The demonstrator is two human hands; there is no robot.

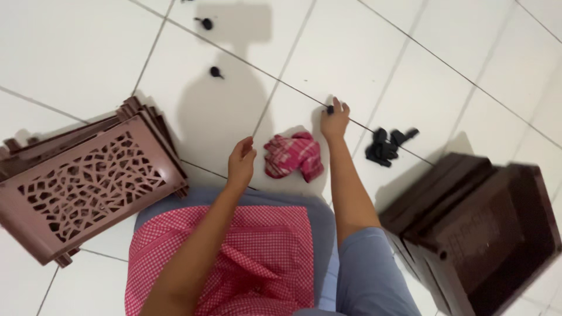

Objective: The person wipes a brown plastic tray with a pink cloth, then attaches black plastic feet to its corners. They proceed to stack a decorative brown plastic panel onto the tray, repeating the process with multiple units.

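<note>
Two hands of mine are out over the white tile floor (70, 52). My right hand (335, 121) reaches far out toward 12 o'clock, and its fingertips (331, 107) pinch a small black piece (330, 109) right on the dark line between two tiles. My left hand (241, 161) hangs above the floor with the fingers curled loosely in; it holds nothing and touches nothing that I can see.

Between my two hands lies a crumpled pink checked cloth (293, 155), just beside my right wrist, at 9 o'clock from it. At 3 o'clock from my right arm there is a little heap of black pieces (386, 145), near but not touching. Two more small black pieces sit well apart, one (216, 72) at 12 o'clock from my left hand and one (205, 23) farther up that same way.

At 9 o'clock from my left hand lies a stack of brown plastic panels (88, 187) with a lacy cut-out pattern (they lie flat and a bit tilted). At 4 o'clock from my right hand stand dark brown plastic boxes (474, 228), pushed one into another. I wear a pink checked apron (246, 263) over grey clothes, and it covers my lap at 6 o'clock
</note>
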